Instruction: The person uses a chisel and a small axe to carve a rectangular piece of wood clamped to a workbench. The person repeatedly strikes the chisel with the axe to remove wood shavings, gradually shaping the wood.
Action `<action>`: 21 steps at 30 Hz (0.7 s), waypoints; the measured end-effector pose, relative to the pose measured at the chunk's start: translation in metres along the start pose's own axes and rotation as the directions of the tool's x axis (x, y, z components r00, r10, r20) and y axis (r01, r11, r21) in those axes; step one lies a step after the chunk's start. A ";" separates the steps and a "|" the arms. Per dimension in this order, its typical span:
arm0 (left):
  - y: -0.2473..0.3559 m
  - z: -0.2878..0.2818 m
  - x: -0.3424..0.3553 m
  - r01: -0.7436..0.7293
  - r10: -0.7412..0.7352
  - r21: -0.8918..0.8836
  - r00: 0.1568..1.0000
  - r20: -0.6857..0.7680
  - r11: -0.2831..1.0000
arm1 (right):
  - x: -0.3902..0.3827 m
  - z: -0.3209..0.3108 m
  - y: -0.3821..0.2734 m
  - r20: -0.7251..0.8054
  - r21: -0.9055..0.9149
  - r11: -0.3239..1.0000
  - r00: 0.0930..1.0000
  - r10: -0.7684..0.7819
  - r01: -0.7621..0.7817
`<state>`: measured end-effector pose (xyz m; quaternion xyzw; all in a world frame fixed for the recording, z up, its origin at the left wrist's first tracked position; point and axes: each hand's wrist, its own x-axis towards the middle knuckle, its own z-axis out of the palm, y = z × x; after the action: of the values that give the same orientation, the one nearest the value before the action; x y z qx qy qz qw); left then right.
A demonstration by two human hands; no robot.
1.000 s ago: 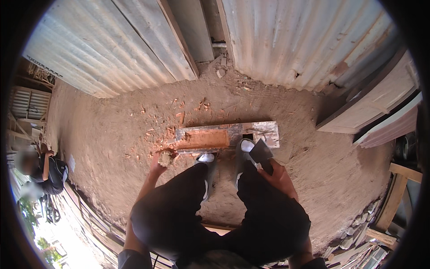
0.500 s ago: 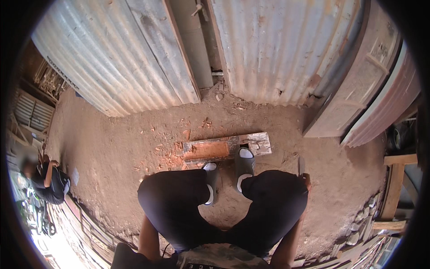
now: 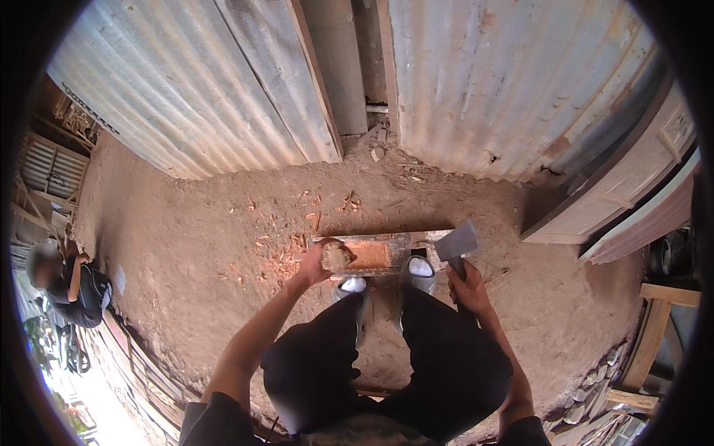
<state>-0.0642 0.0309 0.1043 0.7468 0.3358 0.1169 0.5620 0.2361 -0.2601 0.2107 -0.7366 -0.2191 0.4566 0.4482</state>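
My left hand (image 3: 316, 262) is closed around a short wood piece (image 3: 339, 257) with a pale, rough end. It is over the left part of a low wooden block (image 3: 401, 239), which lies on the ground in front of my feet and has a reddish hollowed face. My right hand (image 3: 468, 286) grips the dark handle of a broad flat-bladed tool (image 3: 457, 242). The grey blade points up and away, over the block's right end. My sandalled feet (image 3: 419, 276) stand close against the near side of the block.
Reddish wood chips (image 3: 275, 260) are scattered on the dirt floor (image 3: 201, 230) left of the block. Corrugated metal sheets (image 3: 201, 89) stand across the far side. Wooden panels (image 3: 625, 186) lean at the right, near a timber frame (image 3: 654, 327). Another person (image 3: 71, 282) sits at the far left.
Both hands have come forward from beside my knees. The left now holds the wood piece over the block. The right has raised the bladed tool from beside my right knee. My knees have drawn closer together.
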 end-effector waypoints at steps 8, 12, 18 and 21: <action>-0.049 0.102 0.055 0.303 0.153 -0.947 0.946 0.286 -0.104 | 0.077 0.037 0.016 0.165 0.023 0.994 0.980 -0.114 0.111; -0.064 0.116 0.049 -0.008 0.135 -0.545 0.972 0.193 0.838 | 0.071 0.035 0.021 0.148 0.101 0.995 0.988 -0.030 0.016; -0.078 0.137 0.040 0.242 -0.053 -0.808 0.966 0.254 0.537 | 0.062 0.020 -0.002 0.130 0.032 0.999 0.991 0.035 -0.040; -0.030 0.147 0.053 -0.215 0.292 -0.294 0.923 0.252 0.931 | 0.053 0.015 0.005 0.058 0.084 0.995 0.997 0.043 -0.048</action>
<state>0.0450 -0.0429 0.0158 0.7128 0.1307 0.1210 0.6784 0.2490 -0.2169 0.1778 -0.7084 -0.1950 0.4962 0.4625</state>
